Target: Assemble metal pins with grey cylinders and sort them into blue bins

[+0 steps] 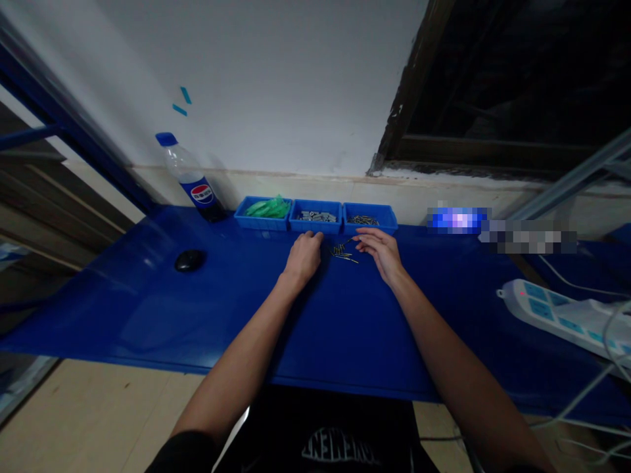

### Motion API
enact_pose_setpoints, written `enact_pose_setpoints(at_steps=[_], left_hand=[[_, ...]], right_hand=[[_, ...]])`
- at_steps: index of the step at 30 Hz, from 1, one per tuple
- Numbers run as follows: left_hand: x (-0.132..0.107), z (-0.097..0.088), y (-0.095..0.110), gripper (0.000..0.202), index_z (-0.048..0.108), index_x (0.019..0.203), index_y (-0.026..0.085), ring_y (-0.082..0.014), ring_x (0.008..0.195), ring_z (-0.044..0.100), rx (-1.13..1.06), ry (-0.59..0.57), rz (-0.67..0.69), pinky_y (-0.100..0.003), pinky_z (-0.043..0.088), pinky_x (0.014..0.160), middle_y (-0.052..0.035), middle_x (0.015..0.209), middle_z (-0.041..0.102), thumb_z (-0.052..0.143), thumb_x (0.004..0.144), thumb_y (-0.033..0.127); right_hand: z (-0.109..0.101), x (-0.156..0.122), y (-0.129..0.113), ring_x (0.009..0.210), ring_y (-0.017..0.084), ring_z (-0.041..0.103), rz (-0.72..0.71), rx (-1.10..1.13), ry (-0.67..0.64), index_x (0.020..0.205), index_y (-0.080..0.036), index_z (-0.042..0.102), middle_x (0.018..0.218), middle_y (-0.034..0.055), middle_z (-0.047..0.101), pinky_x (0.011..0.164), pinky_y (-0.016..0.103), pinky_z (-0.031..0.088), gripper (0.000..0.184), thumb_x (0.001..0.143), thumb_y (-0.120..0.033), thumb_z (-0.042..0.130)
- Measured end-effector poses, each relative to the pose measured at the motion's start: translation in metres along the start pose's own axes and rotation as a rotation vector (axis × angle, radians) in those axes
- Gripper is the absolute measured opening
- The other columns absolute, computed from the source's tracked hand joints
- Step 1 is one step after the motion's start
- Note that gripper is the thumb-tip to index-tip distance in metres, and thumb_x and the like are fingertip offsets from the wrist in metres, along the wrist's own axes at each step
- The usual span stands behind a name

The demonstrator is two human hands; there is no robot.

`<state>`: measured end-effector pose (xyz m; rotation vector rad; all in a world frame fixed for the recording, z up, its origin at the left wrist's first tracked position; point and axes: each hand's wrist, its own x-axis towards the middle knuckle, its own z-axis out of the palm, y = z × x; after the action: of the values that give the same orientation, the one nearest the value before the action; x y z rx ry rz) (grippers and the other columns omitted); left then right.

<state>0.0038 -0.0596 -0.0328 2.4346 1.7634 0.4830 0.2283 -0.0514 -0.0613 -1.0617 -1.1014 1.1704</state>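
Observation:
Both my hands rest on a blue table (148,309), just in front of three small blue bins. My left hand (303,257) lies knuckles up with its fingers curled under, next to the middle bin (316,217) of grey parts. My right hand (378,252) reaches with fingers bent toward a small pile of dark screws (344,252) lying loose between the hands; its fingertips touch or nearly touch the pile. I cannot make out whether either hand grips a screw. The right bin (369,219) holds dark screws, the left bin (263,211) green pieces.
A cola bottle (190,179) with a blue cap stands at the back left against the white wall. A black mouse (190,260) lies left of my hands. A white power strip (566,314) with cables sits at the right edge.

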Motion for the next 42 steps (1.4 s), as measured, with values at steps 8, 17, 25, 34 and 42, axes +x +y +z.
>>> enact_pose_setpoints(at_steps=[8, 17, 25, 34, 42], left_hand=[[0.007, 0.008, 0.003, 0.024, 0.079, 0.109, 0.017, -0.0205, 0.093, 0.070, -0.525, 0.304, 0.101, -0.033, 0.056, 0.090, -0.0103, 0.106, 0.074, 0.056, 0.101, 0.018], [0.010, 0.013, 0.012, 0.029, 0.081, 0.091, 0.013, -0.0216, 0.080, 0.076, -1.245, 0.273, -0.179, -0.035, 0.060, 0.082, -0.0107, 0.090, 0.081, 0.084, 0.079, 0.038], [0.010, 0.012, 0.017, 0.031, 0.079, 0.085, 0.013, -0.0219, 0.078, 0.075, -1.335, 0.241, -0.234, -0.035, 0.060, 0.081, -0.0089, 0.085, 0.080, 0.088, 0.067, 0.036], [0.008, 0.012, -0.004, 0.021, 0.080, 0.100, 0.017, -0.0216, 0.086, 0.075, -0.633, 0.296, 0.016, -0.035, 0.061, 0.084, -0.0099, 0.097, 0.079, 0.067, 0.092, 0.031], [0.012, 0.015, -0.030, 0.028, 0.081, 0.108, 0.018, -0.0256, 0.111, 0.071, -0.261, 0.031, 0.395, -0.040, 0.055, 0.104, -0.0093, 0.116, 0.079, 0.060, 0.092, 0.010]], right_hand=[[0.005, -0.004, -0.002, 0.072, 0.019, 0.070, -0.055, -0.085, -0.029, 0.100, -0.023, 0.078, 0.091, 0.0062, 0.081, 0.070, 0.034, 0.054, 0.028, 0.078, -0.040, 0.079], [0.020, -0.012, -0.002, 0.085, 0.023, 0.077, -0.130, -0.164, -0.182, 0.103, -0.026, 0.076, 0.086, 0.0039, 0.080, 0.086, 0.040, 0.059, 0.036, 0.078, -0.051, 0.084], [0.021, -0.011, -0.003, 0.077, 0.022, 0.076, -0.065, -0.024, -0.136, 0.092, -0.024, 0.080, 0.083, 0.0046, 0.081, 0.082, 0.038, 0.060, 0.036, 0.068, -0.047, 0.092], [0.020, -0.004, 0.003, 0.093, 0.025, 0.077, -0.131, -0.002, -0.031, 0.098, -0.024, 0.082, 0.099, 0.0076, 0.083, 0.096, 0.042, 0.058, 0.036, 0.068, -0.042, 0.092], [0.011, 0.005, 0.009, 0.095, 0.021, 0.073, -0.217, -0.162, -0.001, 0.132, -0.028, 0.071, 0.140, 0.0108, 0.071, 0.088, 0.039, 0.061, 0.060, 0.074, -0.038, 0.085]])
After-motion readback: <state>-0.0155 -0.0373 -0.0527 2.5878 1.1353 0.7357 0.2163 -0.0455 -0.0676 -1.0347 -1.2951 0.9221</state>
